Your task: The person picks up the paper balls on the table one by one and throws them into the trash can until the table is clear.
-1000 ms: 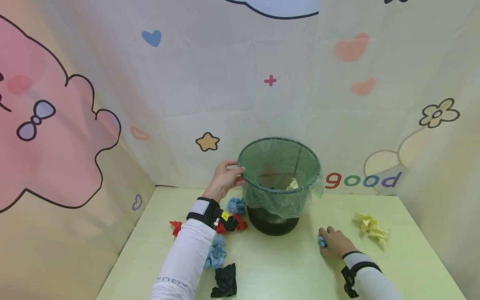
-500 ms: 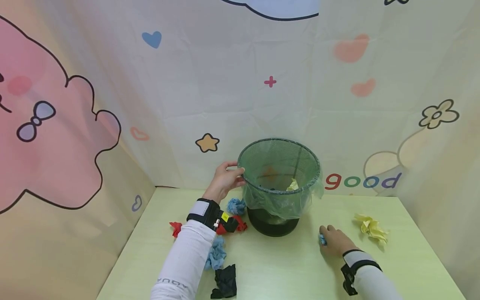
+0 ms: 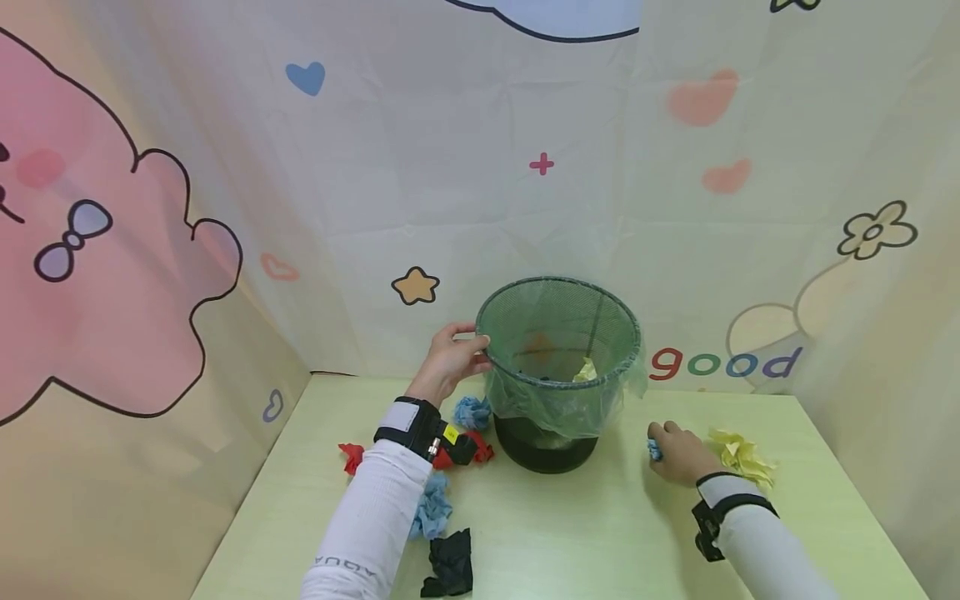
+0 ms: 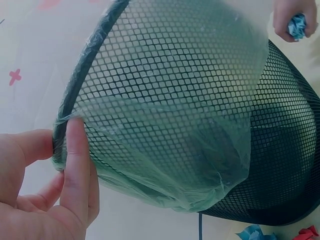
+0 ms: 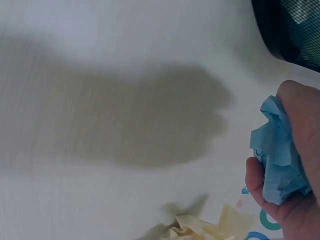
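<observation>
A black mesh wastebasket (image 3: pixel 546 454) with a green plastic liner (image 3: pixel 558 408) folded over its rim stands at the back middle of the table. My left hand (image 3: pixel 452 360) pinches the rim on its left side, liner included, as the left wrist view shows closely. Curled round a crumpled blue paper ball (image 5: pixel 280 155), my right hand (image 3: pixel 681 454) is raised above the table, its shadow falling below. Inside the basket lies a crumpled yellow paper (image 3: pixel 586 369). Another yellow paper (image 3: pixel 744 458) rests on the table, partly behind the right hand.
Left of the basket lie two blue papers, one near its base (image 3: pixel 472 412) and a nearer blue one (image 3: pixel 432 507). Red papers (image 3: pixel 351 457) and a black paper (image 3: pixel 452 563) are there too, some behind the left forearm. A printed curtain (image 3: pixel 465 192) hangs close behind.
My right hand has lifted from the table with the blue paper ball, shifting slightly right and away from me. The left hand keeps its hold on the basket's rim.
</observation>
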`<state>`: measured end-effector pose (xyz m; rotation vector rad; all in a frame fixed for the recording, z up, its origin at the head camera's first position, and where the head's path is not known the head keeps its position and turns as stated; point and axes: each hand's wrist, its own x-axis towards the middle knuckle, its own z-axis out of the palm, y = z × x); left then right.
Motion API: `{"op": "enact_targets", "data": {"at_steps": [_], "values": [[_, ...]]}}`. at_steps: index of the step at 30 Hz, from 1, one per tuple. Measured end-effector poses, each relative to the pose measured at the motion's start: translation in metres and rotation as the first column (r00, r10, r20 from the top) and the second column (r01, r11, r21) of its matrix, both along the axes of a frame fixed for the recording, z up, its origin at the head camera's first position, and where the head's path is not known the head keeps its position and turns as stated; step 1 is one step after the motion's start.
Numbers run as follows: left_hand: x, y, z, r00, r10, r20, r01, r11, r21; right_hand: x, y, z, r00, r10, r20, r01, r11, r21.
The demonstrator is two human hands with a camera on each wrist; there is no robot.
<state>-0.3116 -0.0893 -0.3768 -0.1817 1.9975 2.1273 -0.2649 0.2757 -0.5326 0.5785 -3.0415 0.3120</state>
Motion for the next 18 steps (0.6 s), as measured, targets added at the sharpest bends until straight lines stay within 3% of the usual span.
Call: {"op": "enact_targets", "data": {"at_steps": [13,18], "values": [[-0.002,0.000,0.001,1.000,-0.004,0.004,0.004,1.000,0.005,-0.018,0.010,0.060,1.000,-0.016,-0.026,0.018,0.998,0.061],[-0.002,0.000,0.001,1.000,-0.001,0.011,0.001,1.000,0.004,-0.024,0.014,0.072,0.999,-0.002,-0.047,0.005,0.998,0.068]]}}
